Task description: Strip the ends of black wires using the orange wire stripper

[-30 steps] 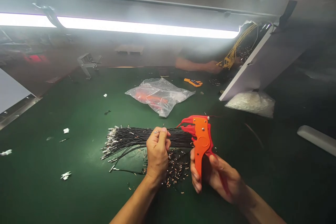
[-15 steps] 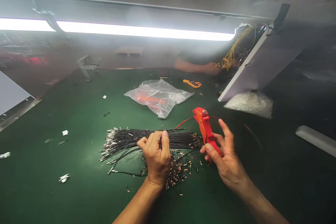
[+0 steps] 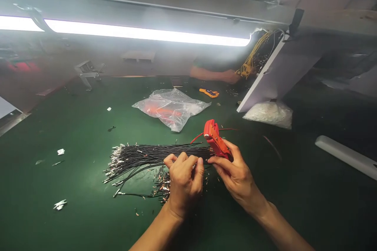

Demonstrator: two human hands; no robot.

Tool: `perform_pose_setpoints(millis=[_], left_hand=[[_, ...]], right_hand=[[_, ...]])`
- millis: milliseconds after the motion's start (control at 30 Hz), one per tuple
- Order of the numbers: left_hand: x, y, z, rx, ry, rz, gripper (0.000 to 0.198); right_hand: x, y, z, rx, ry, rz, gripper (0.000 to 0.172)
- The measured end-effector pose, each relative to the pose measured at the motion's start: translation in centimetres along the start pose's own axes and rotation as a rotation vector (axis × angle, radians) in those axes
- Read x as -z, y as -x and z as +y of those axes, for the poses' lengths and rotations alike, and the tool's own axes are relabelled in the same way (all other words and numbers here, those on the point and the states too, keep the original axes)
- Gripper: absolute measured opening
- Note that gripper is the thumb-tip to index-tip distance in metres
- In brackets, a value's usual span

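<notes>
My left hand [image 3: 185,178] is closed in a pinch over the right part of a bundle of black wires [image 3: 153,151]. A single black wire seems to be in the pinch, mostly hidden by the fingers. My right hand [image 3: 240,174] grips a red wire stripper [image 3: 217,140], its head tilted up and left above the bundle's right end. The right thumb and forefinger come close to the left fingertips; whether they touch the wire I cannot tell. Silvery terminals [image 3: 113,160] tip the bundle's left ends. Short wire offcuts [image 3: 161,186] lie below, partly behind my left hand.
A clear plastic bag [image 3: 173,108] with red contents lies beyond the bundle. Behind it rest orange-yellow pliers [image 3: 209,93]. A bag of small white pieces [image 3: 269,114] leans by a slanted white panel [image 3: 262,72]. Across the bench shows another person's arm [image 3: 212,74].
My right hand has moved left with the wire stripper, closing in on my left hand, and its raised fingers have folded in. The view has turned slightly right.
</notes>
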State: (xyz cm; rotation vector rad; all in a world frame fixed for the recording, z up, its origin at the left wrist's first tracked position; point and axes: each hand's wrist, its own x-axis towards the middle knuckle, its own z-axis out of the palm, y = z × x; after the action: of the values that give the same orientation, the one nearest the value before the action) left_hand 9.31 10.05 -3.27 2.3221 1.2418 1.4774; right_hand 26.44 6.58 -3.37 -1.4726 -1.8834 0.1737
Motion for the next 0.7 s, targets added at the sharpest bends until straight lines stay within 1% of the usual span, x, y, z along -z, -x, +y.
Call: perform_pose_setpoints(millis=[100,200,300,367,433,533,600,700], left_hand=[[-0.2,0.1,-0.1,-0.017,-0.023,-0.006,0.027],[-0.1,0.2,0.3,-0.070,-0.032,-0.014,0.029],[0.5,0.2,0.7,-0.113,-0.034,0.034,0.031],[0.9,0.1,0.7,-0.108,-0.036,0.074,0.031],[1.0,0.1,0.6,-0.089,-0.037,0.088,0.029],[0.9,0.1,0.5,-0.069,-0.027,0.070,0.026],[0.7,0.1,0.6,-0.055,-0.018,0.068,0.025],[0.5,0.0,0.7,0.006,-0.020,0.107,0.025]], right_hand=[[-0.4,0.0,-0.2,0.009,0.067,-0.020,0.022],[-0.8,-0.3,0.0,0.003,0.136,-0.009,0.022],[-1.0,-0.6,0.8,-0.034,0.187,0.048,0.022],[-0.9,-0.7,1.4,-0.069,0.202,0.090,0.023],[-0.8,-0.7,1.8,-0.089,0.191,0.123,0.021],[-0.6,-0.5,1.6,-0.100,0.135,0.156,0.015],[-0.6,-0.4,1.3,-0.110,0.084,0.177,0.015],[-0.4,-0.2,0.8,-0.133,-0.002,0.211,0.017]])
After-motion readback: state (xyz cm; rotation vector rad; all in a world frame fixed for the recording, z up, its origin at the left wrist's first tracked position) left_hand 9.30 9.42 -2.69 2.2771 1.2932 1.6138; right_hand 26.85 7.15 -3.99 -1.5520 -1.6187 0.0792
